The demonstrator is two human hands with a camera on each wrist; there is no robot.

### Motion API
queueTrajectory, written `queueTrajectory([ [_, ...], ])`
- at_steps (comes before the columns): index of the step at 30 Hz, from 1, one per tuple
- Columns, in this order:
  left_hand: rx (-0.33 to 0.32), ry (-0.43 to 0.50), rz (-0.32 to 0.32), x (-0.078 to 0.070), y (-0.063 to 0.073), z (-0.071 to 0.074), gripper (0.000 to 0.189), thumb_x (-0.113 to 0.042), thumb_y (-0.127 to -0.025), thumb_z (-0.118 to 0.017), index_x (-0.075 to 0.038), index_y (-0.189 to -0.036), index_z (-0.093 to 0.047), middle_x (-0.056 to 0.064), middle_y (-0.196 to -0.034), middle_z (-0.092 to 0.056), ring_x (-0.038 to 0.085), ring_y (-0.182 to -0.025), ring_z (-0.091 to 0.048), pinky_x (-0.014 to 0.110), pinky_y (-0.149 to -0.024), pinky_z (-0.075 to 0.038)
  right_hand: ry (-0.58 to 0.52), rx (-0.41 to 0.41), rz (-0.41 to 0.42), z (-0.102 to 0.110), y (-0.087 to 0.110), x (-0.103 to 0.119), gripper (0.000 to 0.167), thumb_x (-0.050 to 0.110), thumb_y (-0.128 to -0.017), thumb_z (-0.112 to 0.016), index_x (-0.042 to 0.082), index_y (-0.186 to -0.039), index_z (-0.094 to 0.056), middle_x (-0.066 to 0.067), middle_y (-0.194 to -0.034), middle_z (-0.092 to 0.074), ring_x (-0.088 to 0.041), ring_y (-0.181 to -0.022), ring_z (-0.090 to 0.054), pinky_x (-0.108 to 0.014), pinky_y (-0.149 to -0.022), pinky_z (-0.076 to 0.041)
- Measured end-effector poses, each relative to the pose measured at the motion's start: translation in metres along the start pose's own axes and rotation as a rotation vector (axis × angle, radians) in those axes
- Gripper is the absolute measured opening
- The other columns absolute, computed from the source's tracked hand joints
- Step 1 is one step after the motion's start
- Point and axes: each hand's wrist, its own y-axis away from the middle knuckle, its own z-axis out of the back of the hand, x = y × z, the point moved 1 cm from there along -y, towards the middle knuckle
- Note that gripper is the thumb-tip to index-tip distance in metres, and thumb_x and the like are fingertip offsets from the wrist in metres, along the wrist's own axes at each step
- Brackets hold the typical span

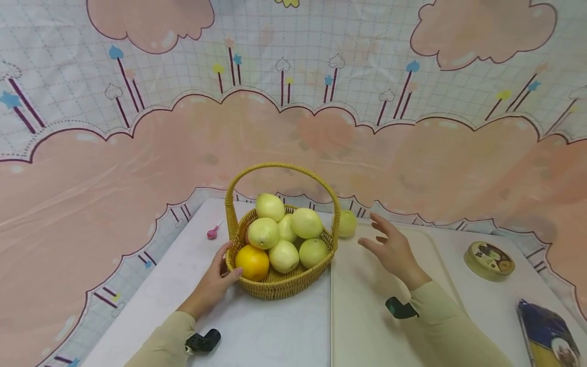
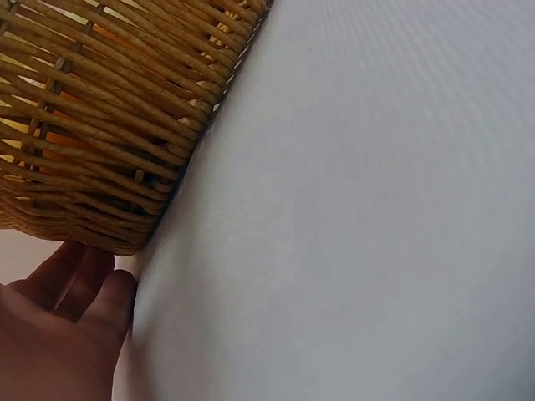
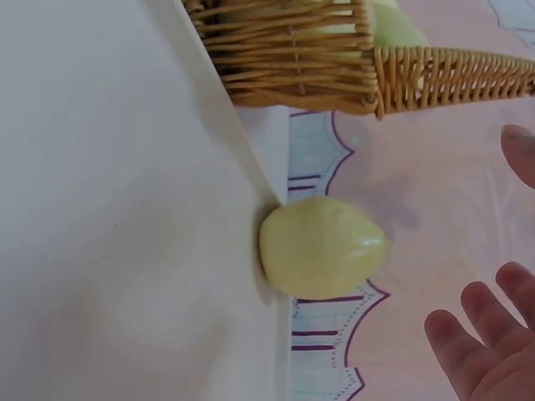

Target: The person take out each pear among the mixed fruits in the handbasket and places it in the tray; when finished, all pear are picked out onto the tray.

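Note:
A yellow wicker basket with a tall handle holds several pale green fruits and one orange. My left hand grips the basket's left side, thumb at the rim by the orange. In the left wrist view, the left fingers meet the lower wickerwork right over the white tabletop. My right hand is held above the cream tray, empty, with thumb and fingers spread apart. One more pale green fruit sits at the tray's far edge, right of the basket, in front of that hand.
The cream tray lies right of the basket. Farther right are a round tin and a blue and yellow packet. A pink-wrapped lollipop lies left of the basket. A patterned curtain hangs behind the table.

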Motion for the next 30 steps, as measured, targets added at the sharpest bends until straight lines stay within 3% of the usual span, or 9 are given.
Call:
queueTrajectory([
  [14, 0.011, 0.026, -0.002, 0.001, 0.000, -0.001, 0.079, -0.027, -0.101, -0.060, -0.019, -0.160, -0.008, 0.033, -0.158, -0.019, 0.048, -0.138, -0.034, 0.060, -0.112, -0.030, -0.040, -0.016, 0.153, -0.008, 0.022, 0.033, 0.073, 0.013, -0.085, -0.081, 0.000, -0.147, -0.044, -0.019, -0.150, -0.046, -0.037, -0.133, -0.047, -0.049, -0.102, -0.046],
  [26, 0.005, 0.015, -0.001, -0.001, 0.002, -0.001, 0.079, -0.028, -0.101, -0.060, -0.020, -0.160, -0.008, 0.034, -0.157, -0.022, 0.048, -0.138, -0.035, 0.060, -0.112, -0.030, -0.055, -0.013, 0.436, -0.032, 0.032, 0.066, 0.072, 0.000, -0.076, -0.085, -0.004, -0.140, -0.052, -0.020, -0.140, -0.055, -0.035, -0.128, -0.053, -0.045, -0.095, -0.052],
  [30, 0.000, 0.013, -0.002, 0.000, 0.004, -0.001, 0.079, -0.029, -0.101, -0.060, -0.020, -0.160, -0.009, 0.034, -0.157, -0.021, 0.049, -0.138, -0.035, 0.061, -0.112, -0.029, -0.077, 0.015, 0.470, -0.047, 0.030, 0.075, 0.072, -0.002, -0.076, -0.084, -0.005, -0.140, -0.051, -0.021, -0.140, -0.055, -0.037, -0.128, -0.053, -0.050, -0.094, -0.052],
])
